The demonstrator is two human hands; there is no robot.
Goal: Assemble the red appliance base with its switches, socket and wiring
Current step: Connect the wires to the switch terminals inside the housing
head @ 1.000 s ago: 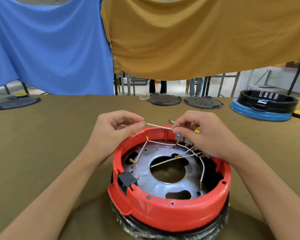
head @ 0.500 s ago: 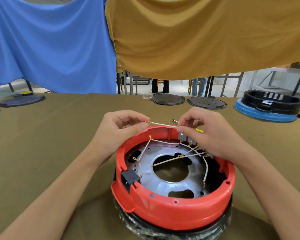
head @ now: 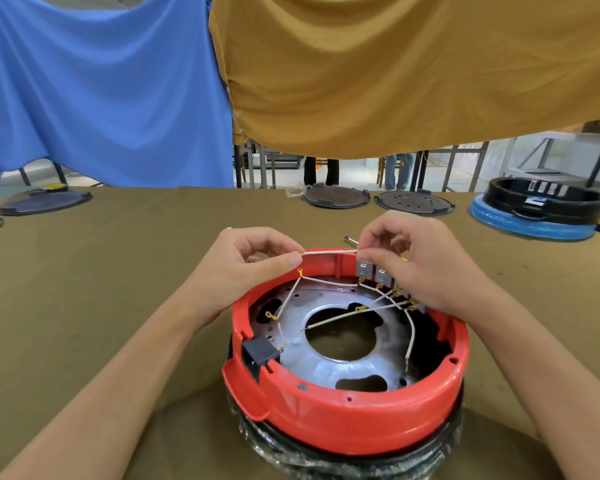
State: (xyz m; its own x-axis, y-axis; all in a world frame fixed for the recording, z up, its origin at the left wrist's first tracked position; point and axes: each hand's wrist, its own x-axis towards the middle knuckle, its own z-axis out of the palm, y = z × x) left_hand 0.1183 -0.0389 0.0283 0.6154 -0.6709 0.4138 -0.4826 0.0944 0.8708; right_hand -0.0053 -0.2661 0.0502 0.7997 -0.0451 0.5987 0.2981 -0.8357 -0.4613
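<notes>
You pinch one wire (head: 329,252) taut between left hand (head: 246,268) and right hand (head: 420,268), above the base (head: 347,414) rim. Guide its free end down to the switches (head: 374,271) without snagging the other wires.

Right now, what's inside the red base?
Inside the red base: a metal plate, white wires, grey switches, a black socket. The right hand covers the farther switches.
</notes>
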